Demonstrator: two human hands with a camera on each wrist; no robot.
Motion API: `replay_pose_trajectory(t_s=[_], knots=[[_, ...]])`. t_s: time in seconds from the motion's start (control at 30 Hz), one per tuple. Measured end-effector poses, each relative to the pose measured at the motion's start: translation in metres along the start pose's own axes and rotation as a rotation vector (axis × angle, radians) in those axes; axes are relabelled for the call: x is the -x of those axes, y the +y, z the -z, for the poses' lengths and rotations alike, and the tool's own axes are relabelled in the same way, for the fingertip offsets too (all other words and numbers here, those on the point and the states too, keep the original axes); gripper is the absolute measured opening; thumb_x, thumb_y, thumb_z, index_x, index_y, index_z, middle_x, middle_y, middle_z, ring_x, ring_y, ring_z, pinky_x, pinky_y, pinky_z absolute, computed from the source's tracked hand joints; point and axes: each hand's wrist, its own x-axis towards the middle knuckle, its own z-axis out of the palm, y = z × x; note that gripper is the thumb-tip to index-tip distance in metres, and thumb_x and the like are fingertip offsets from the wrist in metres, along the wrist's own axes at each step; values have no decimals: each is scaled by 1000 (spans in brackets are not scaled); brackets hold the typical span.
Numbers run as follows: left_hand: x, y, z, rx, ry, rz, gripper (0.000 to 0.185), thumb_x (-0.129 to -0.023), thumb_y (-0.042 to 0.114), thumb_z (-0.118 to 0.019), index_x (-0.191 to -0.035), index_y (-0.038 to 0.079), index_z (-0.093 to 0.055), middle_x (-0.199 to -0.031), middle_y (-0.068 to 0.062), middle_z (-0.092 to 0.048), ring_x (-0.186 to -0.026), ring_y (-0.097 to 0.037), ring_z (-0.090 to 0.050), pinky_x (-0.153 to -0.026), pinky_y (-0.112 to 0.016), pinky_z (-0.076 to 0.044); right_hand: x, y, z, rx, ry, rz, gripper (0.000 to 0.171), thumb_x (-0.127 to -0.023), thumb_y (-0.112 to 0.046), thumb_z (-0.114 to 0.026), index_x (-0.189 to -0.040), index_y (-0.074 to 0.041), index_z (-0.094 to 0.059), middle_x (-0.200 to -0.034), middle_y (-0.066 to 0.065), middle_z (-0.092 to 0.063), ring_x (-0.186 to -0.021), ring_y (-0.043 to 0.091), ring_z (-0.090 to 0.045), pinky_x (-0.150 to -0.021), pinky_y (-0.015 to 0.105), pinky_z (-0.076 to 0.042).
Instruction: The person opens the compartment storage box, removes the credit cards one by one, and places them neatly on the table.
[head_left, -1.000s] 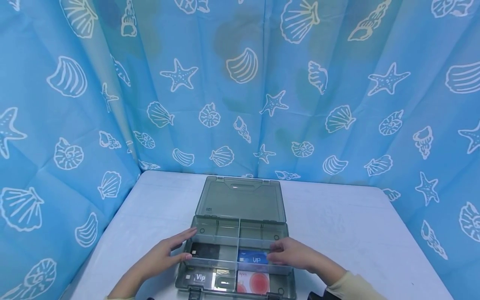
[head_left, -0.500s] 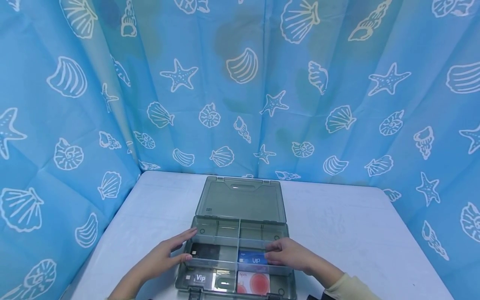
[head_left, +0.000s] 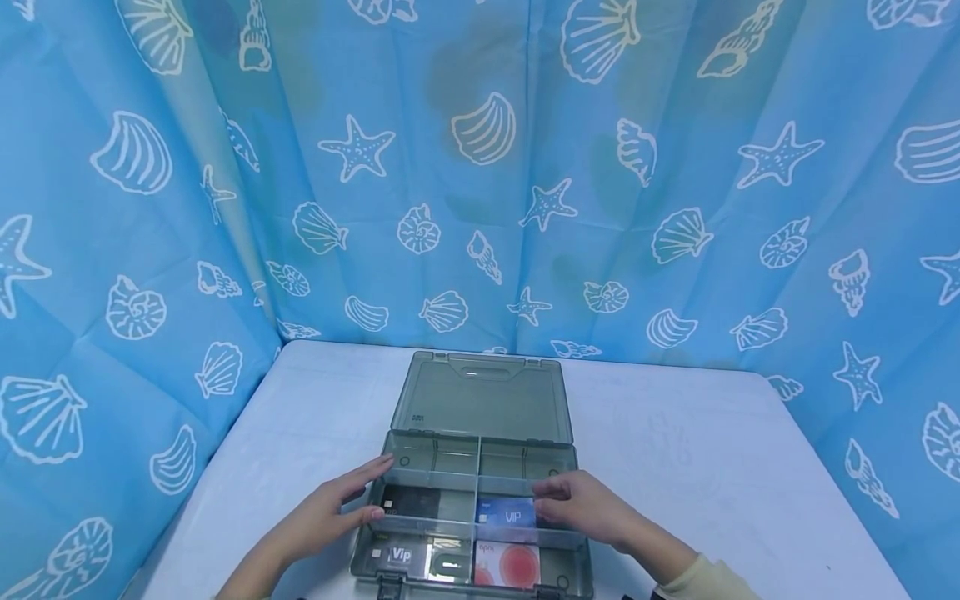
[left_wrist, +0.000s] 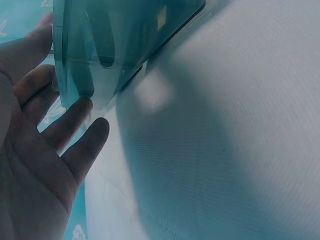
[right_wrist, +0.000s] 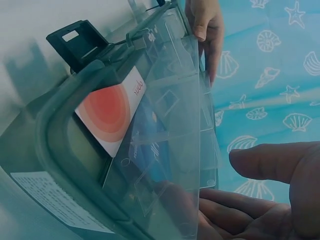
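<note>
I read "VIP" on the blue card (head_left: 506, 512), middle-right in the box (head_left: 517, 460) by the right hand (head_left: 581, 506), "Vip" on a dark card (head_left: 393, 557); left hand (head_left: 337, 504) beside the box, both thumbs wide of fingers. White table (head_left: 660, 450), shell-print curtain (head_left: 420, 275).

In the divided box (head_left: 510, 458), white letters read "Vip" on the dark card (head_left: 397, 567) at 8 o'clock and "VIP" on the blue card (head_left: 504, 518) at 3 o'clock. The white card with red circles (head_left: 517, 567) at 5 o'clock bears a short red word, not surely legible. Print on the black card (head_left: 418, 502) at 9 o'clock and a mark on the lid (head_left: 482, 400) toward 11 o'clock are unreadable; likewise the lines on the white label (right_wrist: 60, 200), at 8 o'clock in the right wrist view
</note>
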Motion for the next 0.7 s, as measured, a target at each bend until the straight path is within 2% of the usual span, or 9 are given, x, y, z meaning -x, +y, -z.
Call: replay_pose_trajectory(t_s=[0.23,0.47,0.7], knots=[[-1,0,0,6,3,23,71,-95,38,-71,-156,14,-43,-163,-11,-35,-147,-39,-34,-114,-55,-39,0,-7,1,-47,55,4,38,-100,-22,-66,-125,7,-67,-114,16,-73,-102,27,-71,-88,49,-62],[-2,-4,-2,24,1,31,71,-95,37,-71,-156,15,-43,-163,-11,-34,-147,-40,-34,-115,-56,-38,-4,-19,-2,-122,70,35,36,-101,-19,-65,-126,6,-66,-116,14,-73,-104,28,-72,-89,44,-62],[-3,-7,-3,30,-2,30,71,-95,38,-71,-156,16,-42,-164,-10,-33,-148,-39,-33,-115,-56,-37,-13,-19,-8,-193,82,37,35,-100,-15,-66,-128,6,-65,-115,12,-73,-104,28,-71,-90,41,-62]])
